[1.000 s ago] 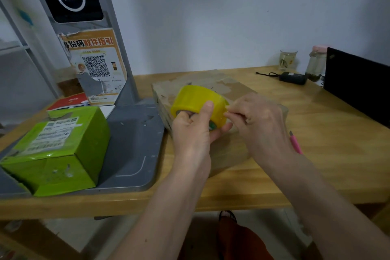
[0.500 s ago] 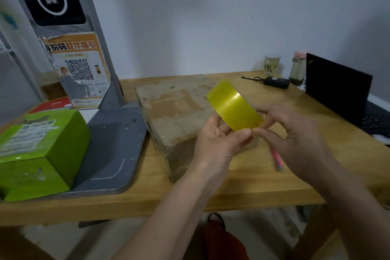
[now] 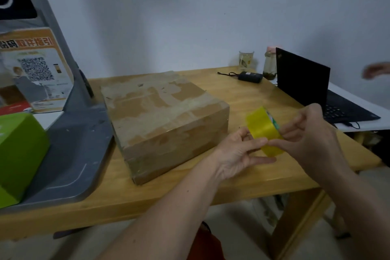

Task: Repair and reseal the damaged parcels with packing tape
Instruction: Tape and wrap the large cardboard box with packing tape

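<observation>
A yellow roll of packing tape (image 3: 261,129) is held in the air to the right of a worn brown cardboard parcel (image 3: 162,120) lying on the wooden table (image 3: 249,179). My left hand (image 3: 238,152) pinches the roll's near edge with thumb and fingers. From the right side my right hand (image 3: 308,133) grips the same roll, its fingertips meeting the left thumb on the tape surface. A green parcel (image 3: 19,154) sits at the far left on a grey scale platform (image 3: 71,160).
A black laptop (image 3: 306,84) stands open at the right, with a black charger (image 3: 250,76) and two glass jars (image 3: 246,60) behind it. A poster with a QR code (image 3: 35,69) leans on the grey stand. Another person's hand (image 3: 375,70) shows at the right edge.
The camera view swung right, so the parcel now lies left of my hands. Both hands carried the tape roll off the parcel and to its right, still holding it.
</observation>
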### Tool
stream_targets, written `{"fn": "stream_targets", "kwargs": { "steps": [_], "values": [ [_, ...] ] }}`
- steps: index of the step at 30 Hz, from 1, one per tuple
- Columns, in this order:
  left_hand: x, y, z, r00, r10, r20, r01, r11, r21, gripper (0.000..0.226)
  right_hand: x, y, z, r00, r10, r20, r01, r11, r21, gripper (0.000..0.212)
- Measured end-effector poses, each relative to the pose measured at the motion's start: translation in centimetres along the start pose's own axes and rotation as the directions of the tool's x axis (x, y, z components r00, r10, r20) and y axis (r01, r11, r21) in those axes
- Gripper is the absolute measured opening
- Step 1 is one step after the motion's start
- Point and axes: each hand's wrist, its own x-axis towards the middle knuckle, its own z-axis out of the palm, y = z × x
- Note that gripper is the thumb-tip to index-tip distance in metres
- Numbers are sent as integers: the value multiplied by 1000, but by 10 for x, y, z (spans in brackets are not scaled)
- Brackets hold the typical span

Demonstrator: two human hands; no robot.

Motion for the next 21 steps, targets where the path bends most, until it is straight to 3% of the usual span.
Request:
{"fn": "stream_targets", "kwargs": {
  "steps": [4, 6, 8, 11, 14, 16, 18, 21],
  "values": [
    [19, -12, -1, 995, 19, -95, -17, 1000, 20, 23, 7, 18, 11, 995, -80, 58, 86, 991, -106, 57],
    [29, -13, -1, 974, 60, -220, -19, 983, 185, 25, 13, 26, 21, 988, -137, 65, 147, 969, -201, 46],
    [31, -11, 1, 926, 158, -344, 24, 882, 471, 33, 20, 35, 33, 977, -201, 74, 214, 928, -306, 37],
    [13, -5, -3, 827, 435, -357, 74, 544, 835, 55, 24, 57, 55, 971, -218, 101, 239, 918, -317, 37],
    [-26, -2, -13, 765, 639, -77, 89, 13, 996, 59, 23, 76, 75, 982, -92, 163, 132, 959, -251, 30],
    [-51, 4, -25, 702, 690, 178, 72, -317, 946, 60, 23, 76, 81, 981, -61, 183, 97, 976, -197, 17],
    [-71, 15, -40, 602, 736, 309, 108, -459, 882, 63, 26, 65, 84, 990, -31, 140, 49, 990, -131, 7],
    [-101, 35, -64, 422, 858, 293, 270, -427, 863, 68, 27, 38, 92, 997, -73, 35, 74, 997, -27, 27]
  ]
}}
